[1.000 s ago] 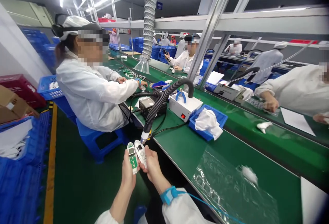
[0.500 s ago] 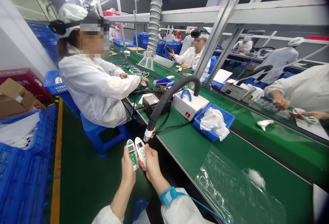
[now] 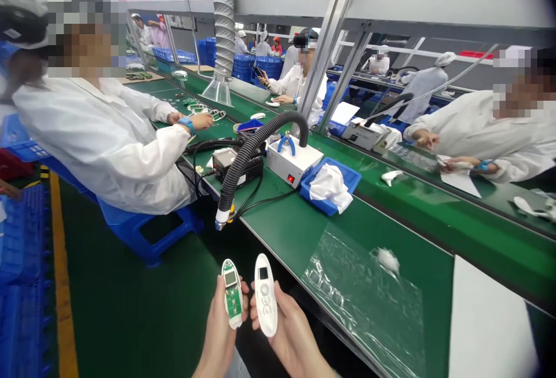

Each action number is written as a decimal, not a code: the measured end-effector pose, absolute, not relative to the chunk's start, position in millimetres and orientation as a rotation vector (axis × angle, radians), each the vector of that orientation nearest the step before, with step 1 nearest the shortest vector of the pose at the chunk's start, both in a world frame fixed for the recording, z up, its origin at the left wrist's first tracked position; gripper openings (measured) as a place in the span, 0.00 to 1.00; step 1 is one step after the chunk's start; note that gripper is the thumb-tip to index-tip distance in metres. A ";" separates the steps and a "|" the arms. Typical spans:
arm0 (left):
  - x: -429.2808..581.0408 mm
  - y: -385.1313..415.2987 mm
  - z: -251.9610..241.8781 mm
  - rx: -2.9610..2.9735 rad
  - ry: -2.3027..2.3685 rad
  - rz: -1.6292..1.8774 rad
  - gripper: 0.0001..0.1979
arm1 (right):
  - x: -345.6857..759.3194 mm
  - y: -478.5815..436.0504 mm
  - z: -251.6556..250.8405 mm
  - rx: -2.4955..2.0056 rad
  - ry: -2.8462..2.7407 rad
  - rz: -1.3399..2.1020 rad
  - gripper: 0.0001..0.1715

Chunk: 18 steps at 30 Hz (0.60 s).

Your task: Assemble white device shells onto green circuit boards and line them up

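My left hand (image 3: 219,331) grips a small oval part with a green circuit board and a small screen (image 3: 232,292), held upright. My right hand (image 3: 292,334) holds a white oval remote cover with a window and button holes (image 3: 265,302), also upright, right beside the board. Both hands are low in the view, over the floor just off the near edge of the green work table (image 3: 304,233). Above them hangs the nozzle of a black corrugated hose (image 3: 237,172).
A clear plastic sheet (image 3: 369,297) with a white wad on it lies on the table to my right, beside a white sheet (image 3: 486,320). Further along are a blue tray with white cloth (image 3: 328,187), a white box and a black unit. A seated co-worker in white (image 3: 104,140) works on my left; others sit across.
The view has swung and my hands sit lower and nearer. The cover and the board, pressed side by side before, are now slightly apart. The hose nozzle is farther above them.
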<state>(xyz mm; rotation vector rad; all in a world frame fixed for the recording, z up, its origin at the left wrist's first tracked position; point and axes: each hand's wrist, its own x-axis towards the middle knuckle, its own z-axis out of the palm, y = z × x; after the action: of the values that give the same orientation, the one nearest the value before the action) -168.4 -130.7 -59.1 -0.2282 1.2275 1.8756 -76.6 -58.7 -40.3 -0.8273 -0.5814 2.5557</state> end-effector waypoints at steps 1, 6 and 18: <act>-165.7 -132.0 -55.8 -0.206 1.193 1.858 0.26 | -67.5 -59.8 -37.9 -0.823 -0.557 2.548 0.30; -163.0 -134.7 -38.3 -0.060 1.188 1.823 0.25 | -37.2 -63.2 -36.0 -0.829 -0.518 2.512 0.33; -146.1 -126.6 -15.7 0.007 1.283 1.663 0.28 | -11.7 -61.6 -27.6 -0.777 -0.543 2.460 0.27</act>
<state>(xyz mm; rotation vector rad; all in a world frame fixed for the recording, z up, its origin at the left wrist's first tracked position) -146.1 -126.6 -15.7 0.0071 1.2829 1.6626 -11.7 -61.6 -27.6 -0.7771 -0.5432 2.4601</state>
